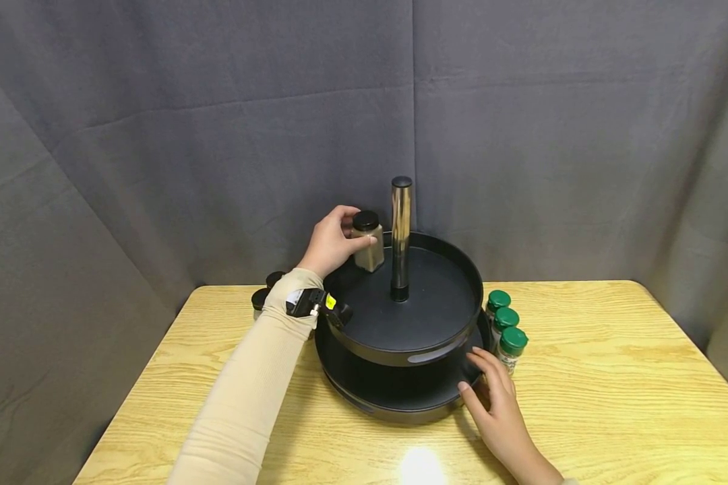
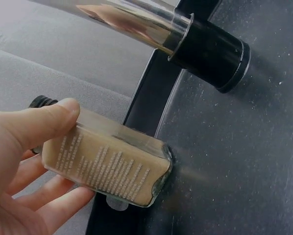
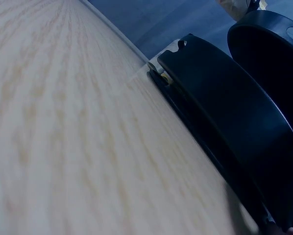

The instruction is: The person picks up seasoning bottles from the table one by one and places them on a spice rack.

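Note:
A glass jar [image 1: 369, 250] of tan powder with a black lid is pinched between my left hand's [image 1: 332, 241] thumb and fingers, over the back left of the upper black tray [image 1: 425, 323]. In the left wrist view the hand [image 2: 24, 161] holds the tilted jar [image 2: 102, 161] near its lid; its base is at the tray floor [image 2: 234, 161]. My right hand [image 1: 500, 411], fingers spread and slightly bent, is at the right rim of the lower tray [image 1: 394, 414]; whether it touches is unclear. The right wrist view shows the lower tray's side [image 3: 225, 107] and only slivers of fingers.
A shiny post [image 1: 402, 236] rises from the upper tray's centre. Several green-capped jars [image 1: 512, 342] stand on the wooden table [image 1: 613, 377] right of the trays. Black-lidded jars [image 1: 259, 299] stand at the left, partly behind my left forearm. A grey curtain [image 1: 249, 135] hangs behind.

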`<action>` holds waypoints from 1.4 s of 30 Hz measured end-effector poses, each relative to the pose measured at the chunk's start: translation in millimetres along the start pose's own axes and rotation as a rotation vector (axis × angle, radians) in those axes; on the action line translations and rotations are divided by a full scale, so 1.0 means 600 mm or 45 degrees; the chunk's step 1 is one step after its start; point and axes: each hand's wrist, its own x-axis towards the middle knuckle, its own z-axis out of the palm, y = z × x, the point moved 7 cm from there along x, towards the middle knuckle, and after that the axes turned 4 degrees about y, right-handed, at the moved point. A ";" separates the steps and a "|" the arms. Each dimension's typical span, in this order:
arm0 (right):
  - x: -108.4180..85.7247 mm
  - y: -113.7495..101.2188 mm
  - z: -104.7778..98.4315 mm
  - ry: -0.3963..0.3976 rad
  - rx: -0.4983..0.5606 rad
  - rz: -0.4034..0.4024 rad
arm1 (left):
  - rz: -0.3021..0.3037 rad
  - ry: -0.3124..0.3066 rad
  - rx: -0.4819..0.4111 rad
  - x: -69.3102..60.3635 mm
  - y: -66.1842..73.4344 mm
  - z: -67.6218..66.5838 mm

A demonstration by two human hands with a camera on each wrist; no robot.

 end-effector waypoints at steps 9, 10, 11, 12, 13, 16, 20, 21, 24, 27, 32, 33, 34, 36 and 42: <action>0.000 -0.004 0.000 -0.002 0.000 0.000 | -0.005 0.013 -0.017 0.000 -0.003 0.002; 0.000 -0.005 0.000 -0.002 -0.001 -0.002 | -0.005 0.012 -0.019 -0.001 -0.003 0.002; 0.000 -0.005 0.000 -0.002 -0.003 -0.002 | -0.006 0.012 -0.023 -0.001 -0.004 0.002; 0.000 -0.006 0.000 -0.002 -0.004 -0.001 | -0.008 0.011 -0.028 -0.001 -0.004 0.002; 0.000 -0.006 0.000 -0.002 -0.007 0.000 | -0.009 0.011 -0.032 -0.001 -0.004 0.002; 0.000 -0.006 0.000 -0.006 -0.010 0.005 | -0.015 0.008 -0.053 -0.001 -0.006 0.003; 0.001 -0.004 0.000 -0.004 -0.008 0.009 | -0.019 0.002 -0.073 0.001 -0.009 0.005; 0.001 -0.003 0.000 -0.003 -0.009 0.010 | -0.019 -0.001 -0.077 0.002 -0.009 0.006; 0.002 -0.002 0.000 -0.003 -0.020 0.013 | -0.017 -0.002 -0.075 0.003 -0.006 0.006; 0.004 0.000 0.000 -0.001 -0.030 0.011 | -0.017 -0.004 -0.070 0.003 -0.005 0.007; 0.006 0.002 0.003 0.005 -0.031 0.001 | -0.027 -0.006 -0.047 0.003 -0.005 0.007; 0.007 0.002 0.003 0.006 -0.031 0.000 | -0.030 -0.007 -0.042 0.003 -0.005 0.007; 0.007 0.003 0.004 0.006 -0.032 -0.001 | -0.032 -0.007 -0.035 0.003 -0.005 0.006; 0.007 0.003 0.006 0.006 -0.037 0.000 | -0.040 -0.010 -0.027 0.003 -0.006 0.006; 0.010 0.002 0.009 0.001 -0.036 0.011 | -0.061 -0.012 -0.037 0.003 -0.009 0.003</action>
